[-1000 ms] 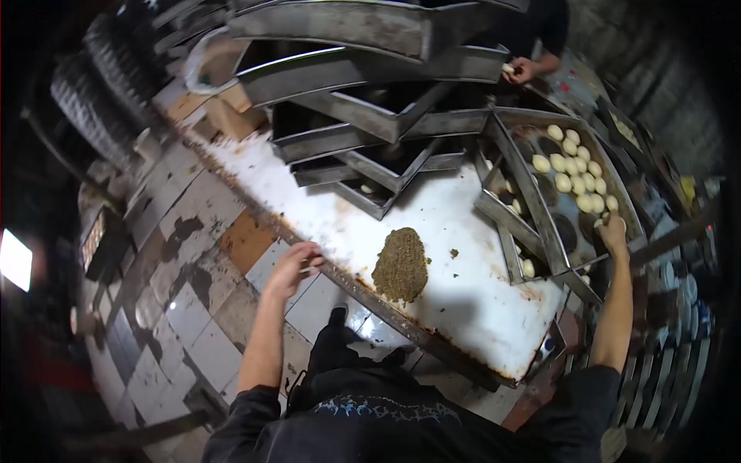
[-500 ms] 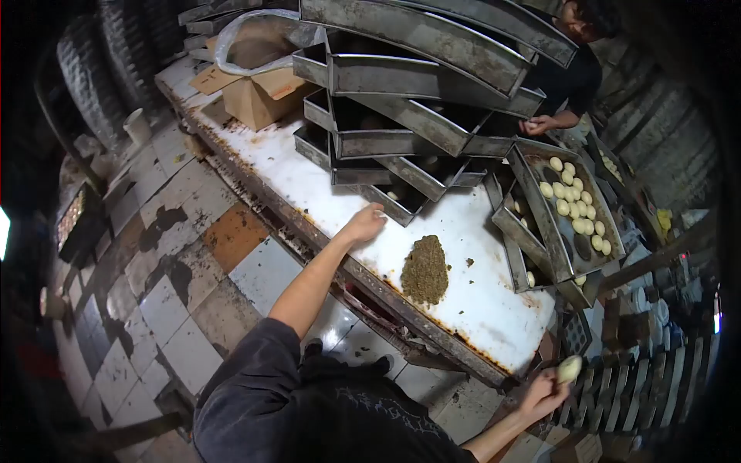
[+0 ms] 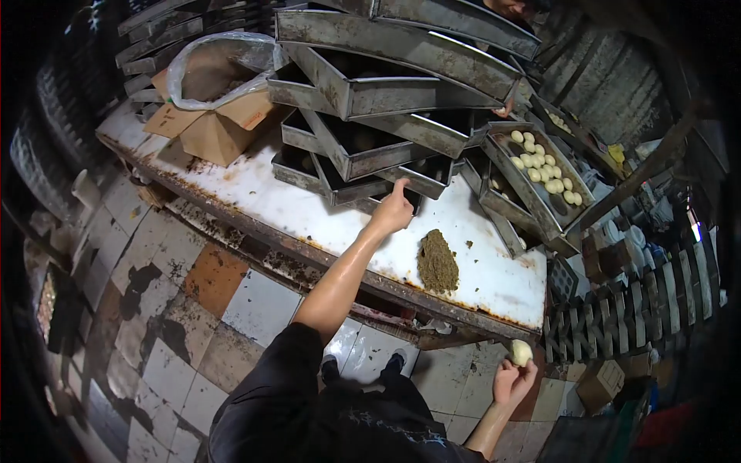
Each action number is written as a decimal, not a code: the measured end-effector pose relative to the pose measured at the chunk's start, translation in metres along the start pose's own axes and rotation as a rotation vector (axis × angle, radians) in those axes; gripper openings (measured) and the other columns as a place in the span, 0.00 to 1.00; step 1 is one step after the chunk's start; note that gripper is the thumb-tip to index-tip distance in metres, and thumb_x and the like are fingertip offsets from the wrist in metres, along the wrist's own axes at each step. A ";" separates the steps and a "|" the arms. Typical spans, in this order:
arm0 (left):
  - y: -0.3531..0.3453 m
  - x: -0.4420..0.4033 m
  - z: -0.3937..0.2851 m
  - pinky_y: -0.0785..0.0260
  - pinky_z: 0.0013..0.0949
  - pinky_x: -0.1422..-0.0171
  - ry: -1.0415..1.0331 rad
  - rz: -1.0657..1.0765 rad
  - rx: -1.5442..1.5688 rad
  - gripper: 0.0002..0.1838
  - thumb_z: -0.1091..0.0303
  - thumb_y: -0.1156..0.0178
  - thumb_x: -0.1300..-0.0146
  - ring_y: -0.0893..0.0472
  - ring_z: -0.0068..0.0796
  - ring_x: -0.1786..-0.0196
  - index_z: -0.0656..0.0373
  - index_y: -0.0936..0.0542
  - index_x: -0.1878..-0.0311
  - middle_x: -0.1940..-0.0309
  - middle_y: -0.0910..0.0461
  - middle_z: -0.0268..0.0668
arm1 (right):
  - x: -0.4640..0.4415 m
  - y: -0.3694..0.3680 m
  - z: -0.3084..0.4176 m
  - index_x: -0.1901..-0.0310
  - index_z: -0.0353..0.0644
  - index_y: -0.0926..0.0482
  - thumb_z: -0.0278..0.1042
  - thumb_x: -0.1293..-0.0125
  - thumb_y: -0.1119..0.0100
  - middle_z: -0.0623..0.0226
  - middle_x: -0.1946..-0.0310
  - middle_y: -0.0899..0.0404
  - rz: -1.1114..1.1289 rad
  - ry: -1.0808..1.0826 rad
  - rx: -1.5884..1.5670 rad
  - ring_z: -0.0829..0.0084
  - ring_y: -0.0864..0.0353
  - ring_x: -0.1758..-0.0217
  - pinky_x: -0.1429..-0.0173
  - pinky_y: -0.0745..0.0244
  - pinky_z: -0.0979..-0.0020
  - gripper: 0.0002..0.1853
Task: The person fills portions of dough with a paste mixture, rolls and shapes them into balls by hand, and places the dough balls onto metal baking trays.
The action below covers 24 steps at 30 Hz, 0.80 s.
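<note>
Being pinched in the bent fingers of the right hand (image 3: 512, 383), a pale yellow, dough-like ball (image 3: 522, 353) is held off the near right corner of the white-topped table (image 3: 505, 289), well away from the rectangular metal tray (image 3: 519, 189) where that hand is seen a second earlier. The left hand (image 3: 393, 211), index finger extended, is now brought beside the stacked grey metal trays (image 3: 390, 158); whether anything is gripped there cannot be told.

Single head-worn cam sits above and behind left fingers (image 3: 400, 187) and right fingers (image 3: 529, 372), facing forward and down. Fairly close, wide fisheye: table (image 3: 498, 285) under left fingers, floor (image 3: 448, 382) under right.
</note>
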<state>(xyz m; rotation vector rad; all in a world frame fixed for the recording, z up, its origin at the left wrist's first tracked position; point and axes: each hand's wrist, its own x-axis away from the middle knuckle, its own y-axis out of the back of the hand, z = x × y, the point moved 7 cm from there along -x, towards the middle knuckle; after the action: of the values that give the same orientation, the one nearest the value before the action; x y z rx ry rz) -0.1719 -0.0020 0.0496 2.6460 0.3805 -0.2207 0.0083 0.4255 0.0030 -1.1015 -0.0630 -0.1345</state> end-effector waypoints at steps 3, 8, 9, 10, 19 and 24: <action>0.038 0.015 -0.024 0.30 0.39 0.58 -0.052 -0.294 0.000 0.27 0.74 0.48 0.43 0.20 0.41 0.66 0.60 0.40 0.39 0.70 0.21 0.44 | 0.011 -0.030 0.029 0.55 0.39 0.28 0.31 0.41 0.43 0.62 0.56 0.26 0.027 0.087 -0.056 0.73 0.30 0.61 0.65 0.36 0.73 0.13; 0.061 0.019 -0.046 0.29 0.39 0.64 -0.110 -0.414 0.167 0.27 0.71 0.46 0.38 0.21 0.40 0.71 0.60 0.44 0.39 0.75 0.23 0.41 | -0.002 -0.020 0.055 0.52 0.39 0.29 0.32 0.41 0.43 0.63 0.55 0.26 0.023 0.161 -0.014 0.73 0.29 0.58 0.64 0.35 0.72 0.16; 0.054 0.016 -0.059 0.29 0.36 0.63 -0.172 -0.379 0.162 0.28 0.73 0.46 0.38 0.21 0.34 0.71 0.60 0.46 0.37 0.72 0.24 0.40 | -0.009 -0.024 0.050 0.52 0.39 0.28 0.32 0.41 0.43 0.63 0.55 0.25 0.060 0.106 -0.030 0.73 0.29 0.58 0.64 0.34 0.72 0.15; 0.050 0.010 -0.074 0.29 0.36 0.63 -0.181 -0.382 0.156 0.28 0.73 0.46 0.38 0.21 0.34 0.71 0.60 0.46 0.37 0.72 0.24 0.40 | -0.017 -0.029 0.042 0.53 0.39 0.28 0.32 0.42 0.43 0.63 0.55 0.25 0.097 0.046 -0.045 0.73 0.29 0.58 0.63 0.34 0.72 0.15; 0.054 -0.004 -0.145 0.30 0.24 0.68 -0.382 -0.668 0.409 0.21 0.76 0.49 0.36 0.25 0.21 0.72 0.62 0.42 0.41 0.68 0.25 0.35 | -0.112 0.021 0.059 0.54 0.41 0.27 0.29 0.39 0.48 0.66 0.53 0.25 0.127 -0.119 -0.135 0.75 0.30 0.56 0.61 0.38 0.71 0.12; 0.086 -0.010 -0.164 0.36 0.22 0.69 -0.180 -0.846 0.279 0.22 0.68 0.47 0.35 0.28 0.19 0.72 0.60 0.42 0.41 0.70 0.26 0.35 | -0.169 0.058 0.107 0.52 0.44 0.30 0.29 0.40 0.50 0.66 0.53 0.29 0.149 -0.106 -0.052 0.74 0.31 0.54 0.61 0.35 0.72 0.14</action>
<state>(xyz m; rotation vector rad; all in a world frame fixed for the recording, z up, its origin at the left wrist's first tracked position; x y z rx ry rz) -0.1407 -0.0029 0.2330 2.5219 1.4766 -0.8111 -0.1491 0.5593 -0.0198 -1.1610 -0.0726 0.0559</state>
